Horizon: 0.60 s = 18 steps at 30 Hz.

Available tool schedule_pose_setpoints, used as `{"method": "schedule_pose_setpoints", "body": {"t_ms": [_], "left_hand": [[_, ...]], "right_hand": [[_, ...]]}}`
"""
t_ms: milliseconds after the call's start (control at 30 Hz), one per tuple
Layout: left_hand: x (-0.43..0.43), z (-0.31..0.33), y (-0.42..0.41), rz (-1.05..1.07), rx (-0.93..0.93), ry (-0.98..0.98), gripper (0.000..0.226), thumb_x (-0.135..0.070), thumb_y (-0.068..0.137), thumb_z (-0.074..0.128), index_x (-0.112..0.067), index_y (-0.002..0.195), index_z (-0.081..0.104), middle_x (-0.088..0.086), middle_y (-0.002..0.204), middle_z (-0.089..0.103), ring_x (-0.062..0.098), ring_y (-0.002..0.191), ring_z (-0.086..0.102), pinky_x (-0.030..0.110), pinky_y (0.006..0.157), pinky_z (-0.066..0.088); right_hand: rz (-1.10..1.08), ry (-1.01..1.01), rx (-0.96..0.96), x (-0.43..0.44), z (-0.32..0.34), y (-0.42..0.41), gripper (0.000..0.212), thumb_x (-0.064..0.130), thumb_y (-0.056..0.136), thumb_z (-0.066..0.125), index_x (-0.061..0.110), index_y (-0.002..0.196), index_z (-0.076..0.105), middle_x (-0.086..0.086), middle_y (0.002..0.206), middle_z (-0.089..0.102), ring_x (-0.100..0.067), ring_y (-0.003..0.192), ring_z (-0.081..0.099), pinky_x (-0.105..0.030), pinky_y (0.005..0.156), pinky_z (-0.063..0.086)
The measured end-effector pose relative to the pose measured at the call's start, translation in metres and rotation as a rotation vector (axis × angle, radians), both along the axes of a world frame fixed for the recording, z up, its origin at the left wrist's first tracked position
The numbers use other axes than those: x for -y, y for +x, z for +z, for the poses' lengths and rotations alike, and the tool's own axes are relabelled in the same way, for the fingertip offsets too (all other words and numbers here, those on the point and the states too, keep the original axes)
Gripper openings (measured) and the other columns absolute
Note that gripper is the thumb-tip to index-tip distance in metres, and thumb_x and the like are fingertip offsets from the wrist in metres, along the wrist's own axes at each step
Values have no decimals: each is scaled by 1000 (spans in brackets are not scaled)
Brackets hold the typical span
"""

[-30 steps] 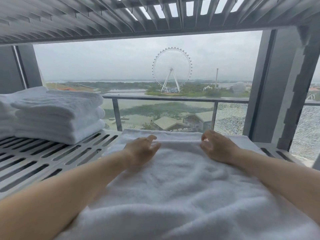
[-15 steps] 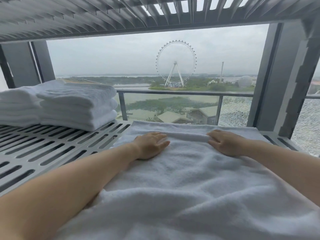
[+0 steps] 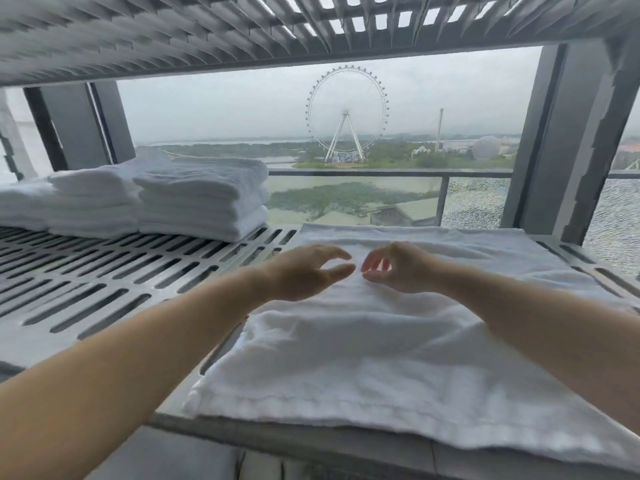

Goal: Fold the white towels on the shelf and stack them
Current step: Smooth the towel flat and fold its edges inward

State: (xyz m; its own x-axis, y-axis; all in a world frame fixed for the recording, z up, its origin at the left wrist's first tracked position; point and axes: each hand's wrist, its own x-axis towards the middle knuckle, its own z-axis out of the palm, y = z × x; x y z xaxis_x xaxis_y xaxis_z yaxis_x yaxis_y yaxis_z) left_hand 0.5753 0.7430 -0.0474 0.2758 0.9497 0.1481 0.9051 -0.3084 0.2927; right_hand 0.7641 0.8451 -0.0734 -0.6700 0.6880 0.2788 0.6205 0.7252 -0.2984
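One white towel (image 3: 381,358) lies spread flat on the right part of the grey slotted shelf (image 3: 104,282), and its near edge reaches the front rim of the shelf. Both hands are over the middle of this towel, close to each other, with the fingertips almost meeting. The left hand (image 3: 304,273) has its fingers gently curved and the thumb apart from them, and it grasps nothing. The right hand (image 3: 398,268) is released too, with its fingers loose and bent downward. Whether the fingertips touch the cloth, I cannot tell. On the left back part of the same shelf stand the folded towels (image 3: 204,199) in neat stacks, side by side. The nearest stack is close to the far left corner of the flat towel but does not touch it. Behind the shelf, a window shows a Ferris wheel (image 3: 346,112) and a balcony railing (image 3: 381,173).
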Motion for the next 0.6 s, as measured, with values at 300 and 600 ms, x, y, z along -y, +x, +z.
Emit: {"method": "schedule_pose_setpoints", "body": {"t_ms": [300, 600], "left_hand": [[79, -11, 4, -186, 74, 269, 25, -32, 86, 63, -28, 111, 63, -8, 126, 56, 9, 113, 52, 26, 99, 36], [95, -25, 42, -400, 215, 269, 14, -14, 87, 63, -12, 96, 74, 2, 103, 70, 13, 95, 62, 17, 87, 42]], "right_hand": [[-66, -13, -48, 42, -2, -15, 8, 32, 85, 61, 27, 90, 66, 9, 93, 62, -13, 89, 58, -29, 79, 46], [-116, -48, -102, 68, -5, 1, 4, 28, 83, 64, 28, 87, 65, 5, 93, 64, -16, 91, 59, -29, 78, 46]]}}
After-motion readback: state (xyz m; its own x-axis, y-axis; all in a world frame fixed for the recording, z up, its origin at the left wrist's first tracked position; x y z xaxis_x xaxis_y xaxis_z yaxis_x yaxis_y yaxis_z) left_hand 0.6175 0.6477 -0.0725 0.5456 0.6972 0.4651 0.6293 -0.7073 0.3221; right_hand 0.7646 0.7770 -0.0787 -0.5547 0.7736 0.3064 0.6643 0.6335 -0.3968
